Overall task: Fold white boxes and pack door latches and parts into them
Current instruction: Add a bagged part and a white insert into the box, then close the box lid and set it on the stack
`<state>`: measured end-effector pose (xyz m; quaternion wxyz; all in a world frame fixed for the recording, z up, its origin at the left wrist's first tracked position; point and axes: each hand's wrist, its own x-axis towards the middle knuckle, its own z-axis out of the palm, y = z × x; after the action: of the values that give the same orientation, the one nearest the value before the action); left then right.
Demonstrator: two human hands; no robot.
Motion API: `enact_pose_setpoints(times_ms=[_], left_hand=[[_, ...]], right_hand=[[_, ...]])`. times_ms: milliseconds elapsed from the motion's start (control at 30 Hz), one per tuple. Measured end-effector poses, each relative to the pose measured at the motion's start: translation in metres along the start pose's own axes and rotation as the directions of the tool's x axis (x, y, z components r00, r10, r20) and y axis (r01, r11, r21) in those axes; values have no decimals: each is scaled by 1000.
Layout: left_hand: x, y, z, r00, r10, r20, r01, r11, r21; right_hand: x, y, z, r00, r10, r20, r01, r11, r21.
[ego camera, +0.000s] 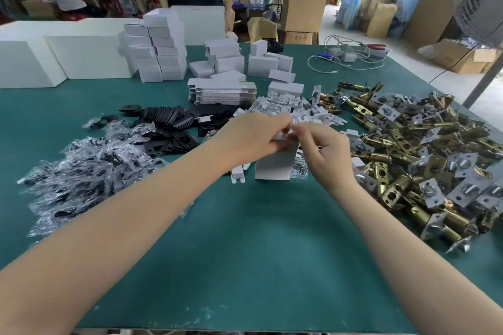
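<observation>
You're mid-box right now. One white box (275,164) stands upright on the bench (245,253) dead centre, and both of your hands meet at its top end: left hand (253,139) gripping the upper edge, right hand (318,144) with fingers pinching what looks like the top flap, though it's blurry up there, so I can't say if you're tucking it shut or opening it.

Progress-wise, you've got a decent batch done: stacks of folded boxes (160,49) up at 11 o'clock. But plenty's left: a stack of flat blanks (220,92) at 12, a big heap of brass latches (413,149) at 3 o'clock, black plates (174,122) and bagged parts (81,168) over at 9. I'd call it well short of halfway.
</observation>
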<state>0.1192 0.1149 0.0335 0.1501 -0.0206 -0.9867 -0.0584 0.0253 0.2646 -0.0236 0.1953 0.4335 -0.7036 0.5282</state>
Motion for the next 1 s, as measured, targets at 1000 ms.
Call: enact_pose_setpoints(times_ms=[1000], left_hand=[[34, -275, 35, 101, -988, 113, 282, -81, -956]], right_hand=[[-44, 14, 30, 962, 253, 100, -237, 961, -145]])
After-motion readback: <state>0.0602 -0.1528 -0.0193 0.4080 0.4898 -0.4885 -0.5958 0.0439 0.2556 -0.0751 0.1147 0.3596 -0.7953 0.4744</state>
